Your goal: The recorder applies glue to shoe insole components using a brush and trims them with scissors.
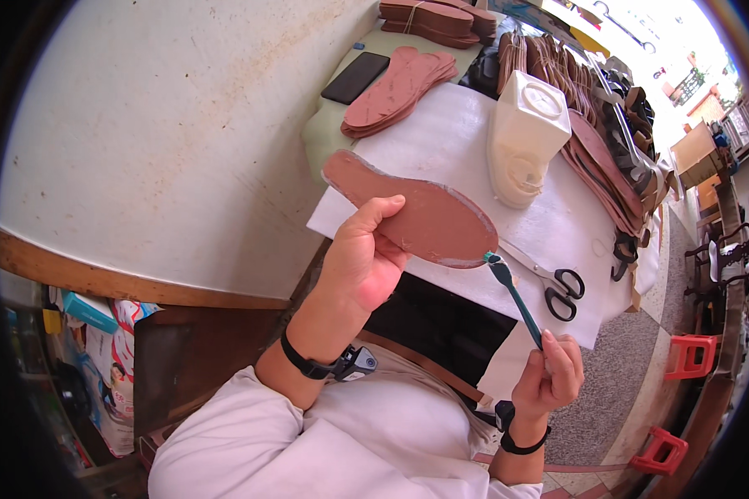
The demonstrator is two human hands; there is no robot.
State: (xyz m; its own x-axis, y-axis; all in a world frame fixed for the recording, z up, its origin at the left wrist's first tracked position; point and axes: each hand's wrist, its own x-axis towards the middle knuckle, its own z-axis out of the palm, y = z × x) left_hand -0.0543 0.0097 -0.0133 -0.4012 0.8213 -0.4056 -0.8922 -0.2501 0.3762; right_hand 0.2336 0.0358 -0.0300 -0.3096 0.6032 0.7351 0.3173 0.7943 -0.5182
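My left hand (362, 249) is closed on a reddish-brown shoe insole (429, 218), thumb on top and fingers underneath. A pale, glossy band runs along part of the insole's edge. In my right hand (549, 370) is a dark green toothbrush (514, 293), pinched by its handle. Its bristle end meets the insole's rounded right end. Just right of the brush, black-handled scissors (562, 291) lie on the white table covering. Beyond the insole stands a cut-open whitish plastic jug (528, 137), with cream-coloured residue inside its lower part.
Stacked insoles (399, 91) and a black phone (355, 77) lie at the back left. More bundled insoles (549, 62) and a long insole stack (607, 170) line the right, near sandals (637, 108). Red stools (689, 358) stand on the floor. A white wall (158, 141) rises at left.
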